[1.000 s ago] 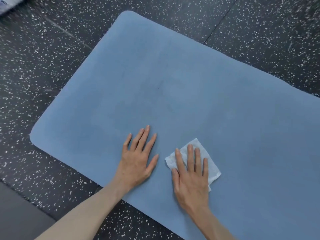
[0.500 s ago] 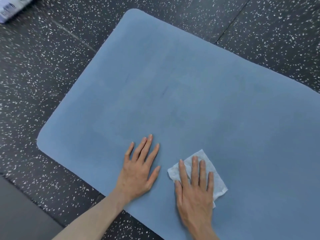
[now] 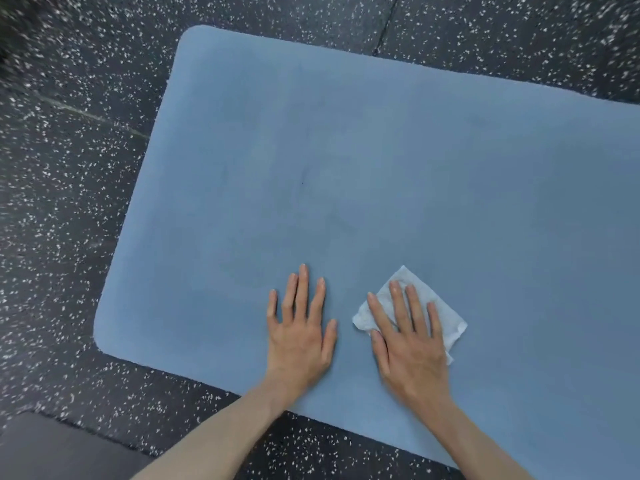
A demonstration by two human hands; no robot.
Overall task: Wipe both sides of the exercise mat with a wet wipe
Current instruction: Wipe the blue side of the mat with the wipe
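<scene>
A blue exercise mat (image 3: 346, 161) lies flat on the floor and fills most of the head view. My right hand (image 3: 412, 344) presses a folded white wet wipe (image 3: 446, 317) flat onto the mat near its front edge, fingers straight and spread. The wipe's corners stick out beyond my fingertips and to the right. My left hand (image 3: 301, 327) rests palm down on the bare mat just left of the wipe, fingers straight, holding nothing.
Black rubber flooring (image 3: 69, 202) with white speckles surrounds the mat on the left, back and front. A seam (image 3: 388, 22) between floor tiles runs off behind the mat. A plain grey surface (image 3: 52, 452) fills the bottom left corner.
The view has swung so the mat sits squarer in frame. My right hand has slid the wipe a little to the right on the mat. The white pack at the top left has left the view.
</scene>
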